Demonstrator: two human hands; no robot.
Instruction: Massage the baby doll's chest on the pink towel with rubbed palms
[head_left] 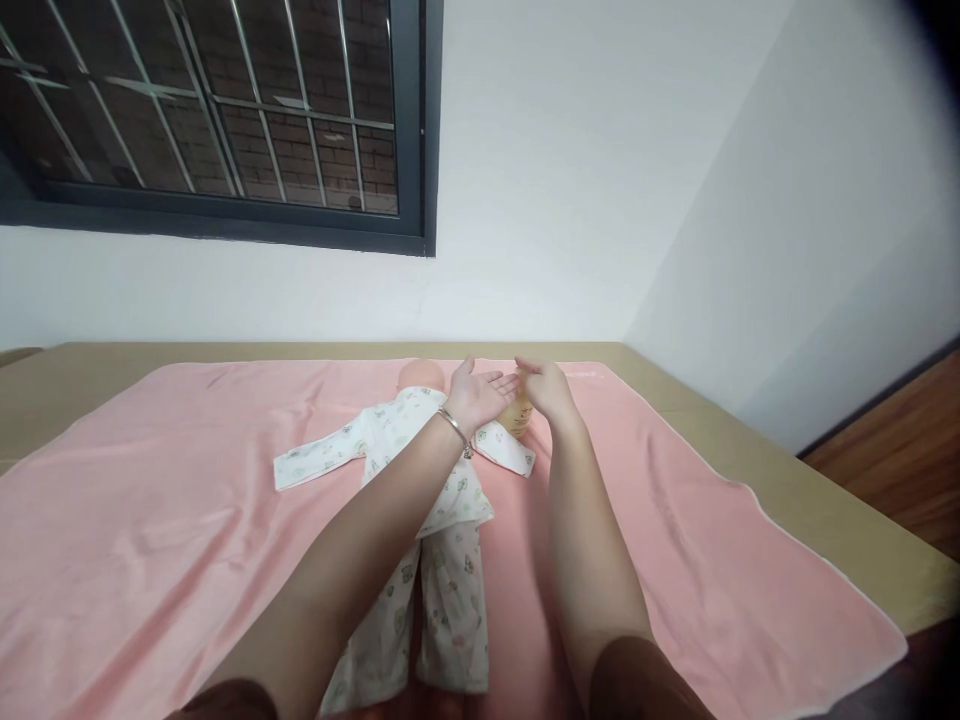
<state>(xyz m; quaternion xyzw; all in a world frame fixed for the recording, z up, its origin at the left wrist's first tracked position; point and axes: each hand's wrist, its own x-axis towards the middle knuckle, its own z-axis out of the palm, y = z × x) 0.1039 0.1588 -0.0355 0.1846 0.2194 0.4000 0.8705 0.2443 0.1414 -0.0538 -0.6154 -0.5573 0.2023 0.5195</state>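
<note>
My left hand [481, 396] is held palm up with its fingers stretched out, above the doll's shoulder and sleeve. A metal bangle circles that wrist. My right hand [547, 388] is bent over the top of a yellowish bottle [519, 416], its fingers curled there. The left fingertips lie close beside the bottle's upper part, which the hands largely hide. Under my left arm a doll [421, 374] lies on its back, dressed in a white printed top [397, 425] and matching trousers [454, 610]. Its sleeves spread out to both sides.
A pink sheet [187, 520] with some wrinkles covers most of the tan bed surface [697, 430]. Behind it stand a white wall [540, 200] and a dark-framed window [420, 150] with bars. A wooden panel [892, 460] is at the right.
</note>
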